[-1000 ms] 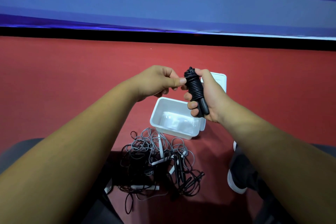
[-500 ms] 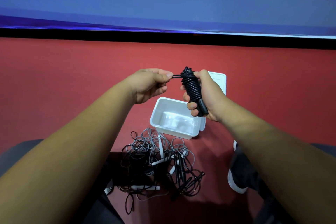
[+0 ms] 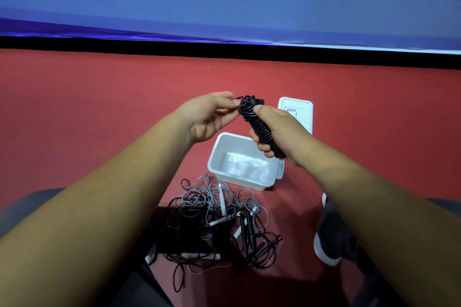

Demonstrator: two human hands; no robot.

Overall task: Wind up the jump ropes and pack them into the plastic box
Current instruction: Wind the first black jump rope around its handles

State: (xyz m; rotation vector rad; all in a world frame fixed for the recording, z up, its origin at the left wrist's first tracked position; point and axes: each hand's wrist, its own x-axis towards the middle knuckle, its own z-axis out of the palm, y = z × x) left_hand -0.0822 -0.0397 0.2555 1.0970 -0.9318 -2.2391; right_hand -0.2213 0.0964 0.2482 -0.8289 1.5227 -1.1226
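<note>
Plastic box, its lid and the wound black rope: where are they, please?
plastic box [image 3: 219, 154], head view, inner left wall.
lid [image 3: 306, 112], head view, right border.
black rope [image 3: 259, 126], head view, middle coils.

Coiled black rope [image 3: 259, 127], open white box [image 3: 239, 182]

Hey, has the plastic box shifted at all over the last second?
No. The plastic box keeps the same spot on the floor, just below and left of the lid and right above the rope pile.
</note>
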